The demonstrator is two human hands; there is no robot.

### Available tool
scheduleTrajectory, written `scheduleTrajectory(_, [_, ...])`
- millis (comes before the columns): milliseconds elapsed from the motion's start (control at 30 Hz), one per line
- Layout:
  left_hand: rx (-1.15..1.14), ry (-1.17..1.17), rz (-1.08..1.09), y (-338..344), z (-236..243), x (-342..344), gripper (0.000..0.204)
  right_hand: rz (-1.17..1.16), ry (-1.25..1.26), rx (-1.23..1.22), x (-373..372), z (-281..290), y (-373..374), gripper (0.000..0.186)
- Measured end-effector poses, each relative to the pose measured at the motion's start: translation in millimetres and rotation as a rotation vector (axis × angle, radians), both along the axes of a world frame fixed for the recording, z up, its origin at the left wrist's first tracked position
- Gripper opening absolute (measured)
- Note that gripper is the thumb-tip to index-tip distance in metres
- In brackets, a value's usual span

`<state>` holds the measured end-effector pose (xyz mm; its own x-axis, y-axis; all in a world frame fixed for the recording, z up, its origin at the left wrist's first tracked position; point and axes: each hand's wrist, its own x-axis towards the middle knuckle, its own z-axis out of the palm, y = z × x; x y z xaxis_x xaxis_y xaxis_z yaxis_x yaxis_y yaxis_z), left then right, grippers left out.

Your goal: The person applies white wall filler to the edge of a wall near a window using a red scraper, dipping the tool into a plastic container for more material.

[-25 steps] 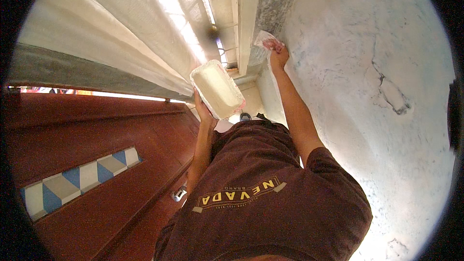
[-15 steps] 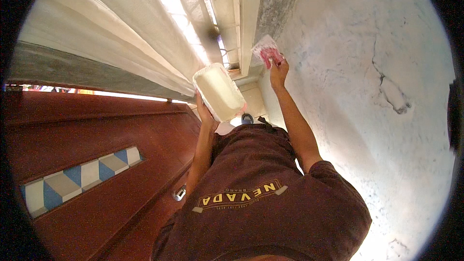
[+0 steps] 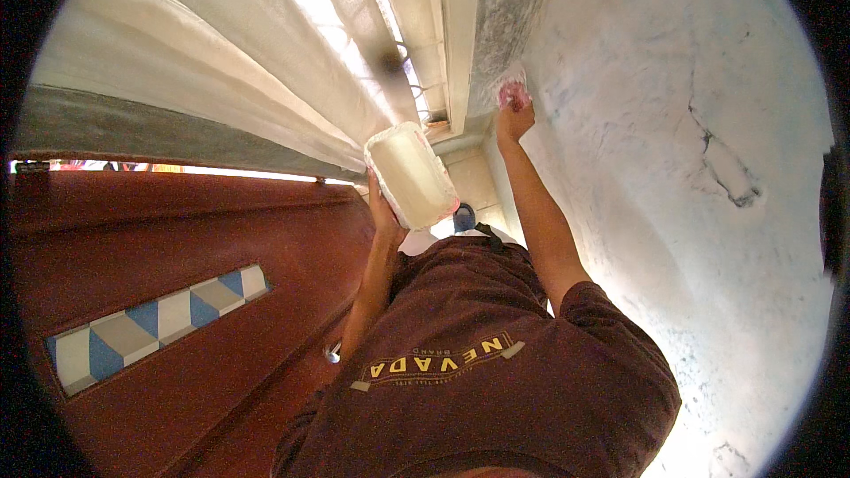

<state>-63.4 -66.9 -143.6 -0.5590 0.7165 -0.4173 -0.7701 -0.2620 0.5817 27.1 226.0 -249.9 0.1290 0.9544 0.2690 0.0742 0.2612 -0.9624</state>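
Observation:
My left hand (image 3: 384, 209) is closed on the side of a cream rectangular plastic tub (image 3: 413, 177), its rim crusted with white paste. The tub hangs in front of my waist with its open top facing up. Out ahead, my right hand (image 3: 515, 122) grips a red putty scraper (image 3: 513, 94) smeared with white filler. The scraper is at the narrow grey wall strip (image 3: 512, 22), close to the corner with the white wall (image 3: 620, 124). Its blade edge is foreshortened, so I cannot tell how much of it touches the surface.
A window frame (image 3: 459, 44) with bars and a long pale curtain (image 3: 266, 53) is ahead on the left. A dark red door (image 3: 301, 212) with a blue and white patterned panel (image 3: 164, 327) stands at my left. The white wall on the right has a crack (image 3: 722, 173).
My right hand has turned the scraper and brought it against the grey strip near the corner; before, its broad face showed. The view has shifted slightly, with the tub held steady.

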Motion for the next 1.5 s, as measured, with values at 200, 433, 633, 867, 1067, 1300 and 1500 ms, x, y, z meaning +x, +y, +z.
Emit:
scheduleTrajectory(200, [-0.061,-0.02,0.039,-11.6,1.4,-1.1,0.064,0.296,0.466,-0.407,2.3,40.4,-29.0,0.012])
scheduleTrajectory(433, [-0.102,0.029,0.013,-16.2,-2.7,3.7,0.063,0.68,0.37,-0.221,-14.7,16.7,28.1,0.019])
scheduleTrajectory(633, [-0.062,0.007,0.03,-16.3,-4.1,8.4,0.062,0.143,0.718,-0.489,0.3,-96.2,20.0,0.027])
scheduleTrajectory(867, [-0.085,-0.056,0.049,-30.1,-2.6,6.8,0.061,0.075,0.316,-0.654,-4.6,-78.7,-19.8,0.02])
scheduleTrajectory(1067, [-0.053,0.018,0.077,-35.0,-1.9,3.3,0.06,0.293,-0.453,-0.219,17.8,-16.7,-21.8,0.019])
scheduleTrajectory(1300, [-0.071,-0.081,0.039,-36.3,-1.2,4.9,0.06,0.512,-0.441,0.105,18.8,-22.6,19.1,0.02])
scheduleTrajectory(1500, [-0.127,-0.018,0.05,-40.2,-4.7,7.7,0.059,0.295,-0.483,0.066,2.0,-33.4,44.6,0.013])
